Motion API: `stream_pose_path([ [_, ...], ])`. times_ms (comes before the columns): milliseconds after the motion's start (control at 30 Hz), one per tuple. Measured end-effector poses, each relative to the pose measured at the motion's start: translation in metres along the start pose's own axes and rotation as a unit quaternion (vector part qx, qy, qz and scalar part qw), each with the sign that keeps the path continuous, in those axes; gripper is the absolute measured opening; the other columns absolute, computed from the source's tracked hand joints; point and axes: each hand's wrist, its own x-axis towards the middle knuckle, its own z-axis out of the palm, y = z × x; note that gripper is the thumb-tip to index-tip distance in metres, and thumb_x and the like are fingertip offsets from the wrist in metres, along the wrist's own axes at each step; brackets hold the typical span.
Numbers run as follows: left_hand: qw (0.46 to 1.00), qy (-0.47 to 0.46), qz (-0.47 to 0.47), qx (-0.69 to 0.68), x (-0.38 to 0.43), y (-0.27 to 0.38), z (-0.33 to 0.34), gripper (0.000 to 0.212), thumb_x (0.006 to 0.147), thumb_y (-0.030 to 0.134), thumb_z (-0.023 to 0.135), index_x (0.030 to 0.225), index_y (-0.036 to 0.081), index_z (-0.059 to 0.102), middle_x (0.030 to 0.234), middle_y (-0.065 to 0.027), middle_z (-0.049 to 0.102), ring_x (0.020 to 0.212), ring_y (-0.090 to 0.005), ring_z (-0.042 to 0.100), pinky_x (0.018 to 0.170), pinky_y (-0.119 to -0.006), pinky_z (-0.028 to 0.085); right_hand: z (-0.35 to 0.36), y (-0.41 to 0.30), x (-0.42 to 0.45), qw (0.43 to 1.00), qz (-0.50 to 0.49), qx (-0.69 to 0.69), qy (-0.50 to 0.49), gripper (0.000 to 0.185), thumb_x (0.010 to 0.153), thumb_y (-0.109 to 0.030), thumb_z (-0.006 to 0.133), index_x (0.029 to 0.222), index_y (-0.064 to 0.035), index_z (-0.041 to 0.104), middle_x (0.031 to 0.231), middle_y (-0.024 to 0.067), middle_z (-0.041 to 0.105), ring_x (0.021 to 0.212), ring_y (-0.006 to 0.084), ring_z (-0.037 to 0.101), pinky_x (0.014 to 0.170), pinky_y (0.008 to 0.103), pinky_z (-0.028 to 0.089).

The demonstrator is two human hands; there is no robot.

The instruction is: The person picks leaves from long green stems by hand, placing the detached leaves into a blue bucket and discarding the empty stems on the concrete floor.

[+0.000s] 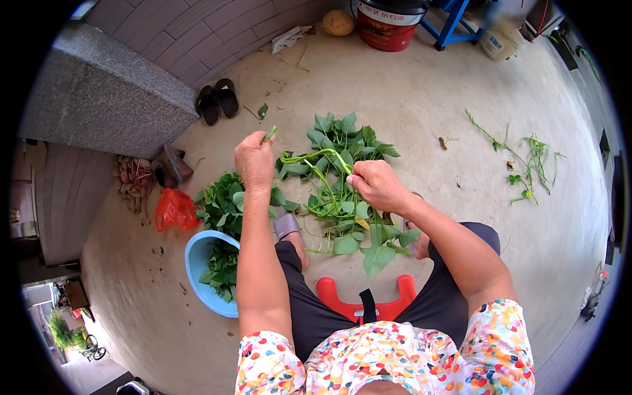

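My left hand (pixel 255 160) is closed on a short piece of green stem, whose cut end sticks up past the fingertips. Opposite it, my right hand (pixel 377 182) grips a long green vine stem (pixel 321 154) that bends over towards the left, with leaves hanging below the fist. Beneath and between the hands lies a pile of leafy green vines (pixel 340 133) on the concrete floor. A second heap of green leaves (pixel 224 200) lies left of it, partly behind my left forearm. More leaves lie in a light blue plastic basin (pixel 195 276), partly hidden by that arm.
A red plastic bag (pixel 175 210) lies beside the leaf heap. Dark slippers (pixel 217 101) stand near a granite block (pixel 123 94). Thin stripped vines (pixel 531 163) are scattered at right. A red bucket (pixel 387 29) and a yellow gourd-like fruit (pixel 338 23) stand by the wall. A red seat (pixel 365 308) shows between the knees.
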Motion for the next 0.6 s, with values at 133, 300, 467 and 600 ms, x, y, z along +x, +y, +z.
stream_pose_path([
  [133,0.964,-0.132,-0.065,-0.220,-0.010,0.020,0.000,0.012,0.078,0.012,0.056,0.076,0.000,0.058,0.054,-0.0018,0.051,0.042,-0.0059,0.043,0.039,-0.022,0.032,-0.005,0.015,0.000,0.983,0.134,0.114,0.044,0.021,0.076,-0.014,0.052,0.065,0.0035,0.050,0.057,0.0183,0.049,0.054,0.0294,0.050,0.052,0.0377,0.039],
  [300,0.850,-0.329,-0.168,-0.375,-0.046,0.056,0.023,0.012,0.082,0.012,0.050,0.077,0.001,0.054,0.066,-0.0036,0.056,0.051,-0.0079,0.053,0.042,-0.019,0.040,-0.009,0.027,0.009,0.933,0.227,0.274,0.056,0.022,0.079,-0.015,0.050,0.064,-0.0005,0.049,0.056,-0.0006,0.044,0.053,0.0076,0.040,0.048,0.0264,0.035],
  [467,0.816,-0.350,-0.191,-0.418,-0.065,0.063,0.049,0.015,0.085,0.015,0.046,0.082,0.001,0.052,0.073,-0.0062,0.058,0.060,-0.0125,0.057,0.050,-0.024,0.046,-0.009,0.017,0.011,0.907,0.231,0.350,0.031,0.019,0.080,-0.015,0.050,0.066,-0.0018,0.050,0.059,-0.0014,0.046,0.054,0.0071,0.040,0.048,0.0251,0.035],
  [600,0.743,-0.391,-0.302,-0.451,-0.068,0.074,0.040,0.019,0.087,0.019,0.041,0.087,0.002,0.049,0.070,-0.0070,0.057,0.053,-0.0121,0.053,0.046,-0.023,0.044,-0.012,0.012,0.012,0.915,0.222,0.336,0.017,0.018,0.080,-0.015,0.050,0.068,-0.0013,0.051,0.060,-0.0012,0.047,0.056,0.0069,0.040,0.049,0.0245,0.035],
])
